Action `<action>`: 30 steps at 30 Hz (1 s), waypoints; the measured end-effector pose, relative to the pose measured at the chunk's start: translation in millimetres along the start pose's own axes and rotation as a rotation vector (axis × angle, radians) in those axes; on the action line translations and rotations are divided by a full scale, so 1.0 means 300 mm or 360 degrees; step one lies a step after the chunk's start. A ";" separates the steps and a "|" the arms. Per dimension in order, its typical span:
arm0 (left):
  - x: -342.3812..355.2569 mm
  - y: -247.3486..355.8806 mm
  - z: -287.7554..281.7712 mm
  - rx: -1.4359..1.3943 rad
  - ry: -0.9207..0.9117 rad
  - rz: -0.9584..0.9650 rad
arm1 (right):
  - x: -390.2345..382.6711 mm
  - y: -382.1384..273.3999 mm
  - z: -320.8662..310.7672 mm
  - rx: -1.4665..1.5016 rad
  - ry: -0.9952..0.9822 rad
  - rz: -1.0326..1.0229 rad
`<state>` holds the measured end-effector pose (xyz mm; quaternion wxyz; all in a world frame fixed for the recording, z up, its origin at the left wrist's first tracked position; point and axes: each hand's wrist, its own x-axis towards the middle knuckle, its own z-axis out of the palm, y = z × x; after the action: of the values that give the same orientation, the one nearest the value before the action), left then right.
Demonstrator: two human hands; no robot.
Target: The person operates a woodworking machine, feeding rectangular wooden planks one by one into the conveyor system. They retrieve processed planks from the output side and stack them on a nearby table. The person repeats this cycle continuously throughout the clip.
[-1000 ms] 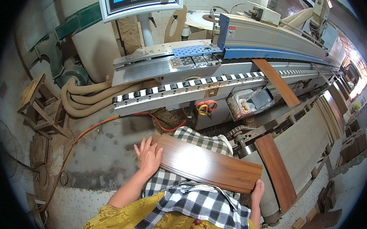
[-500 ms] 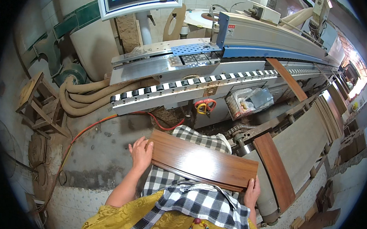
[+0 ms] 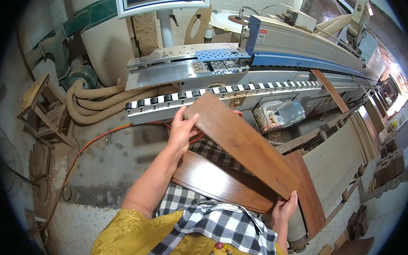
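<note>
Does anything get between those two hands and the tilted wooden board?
Nothing visible does: the left hand holds the board at its far end, the right hand at its near corner. Boards on the lap lie below.

- The left hand (image 3: 182, 132) held one end of a brown board (image 3: 244, 147).
- The right hand (image 3: 286, 208) held its other end.
- Shiny boards (image 3: 220, 176) lay on checked cloth (image 3: 177, 200) between the hands.
- A reddish board (image 3: 312, 200) lay just right of the right hand.
- A long machine (image 3: 298, 42) stood beyond both hands.
</note>
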<state>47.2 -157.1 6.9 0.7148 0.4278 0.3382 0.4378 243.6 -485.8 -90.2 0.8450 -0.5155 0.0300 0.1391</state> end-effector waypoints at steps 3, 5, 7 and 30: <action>0.084 -0.063 0.074 -0.0047 -0.0181 -0.0151 | -0.074 -0.019 0.150 -0.0076 -0.0226 -0.0036; 0.107 -0.111 0.108 -0.0016 -0.0236 -0.0228 | -0.123 -0.041 0.244 -0.0143 -0.0484 0.0064; 0.078 -0.118 0.137 0.0056 -0.0231 -0.0281 | -0.130 -0.032 0.296 -0.0280 -0.0790 0.0121; 0.011 -0.115 0.114 0.0211 -0.0398 -0.0056 | -0.042 -0.025 0.149 -0.0772 -0.0835 -0.0040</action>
<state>89.5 -173.5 -11.0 0.7291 0.5194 0.2820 0.3452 229.5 -452.4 -60.5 0.6788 -0.6481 -0.2281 0.2592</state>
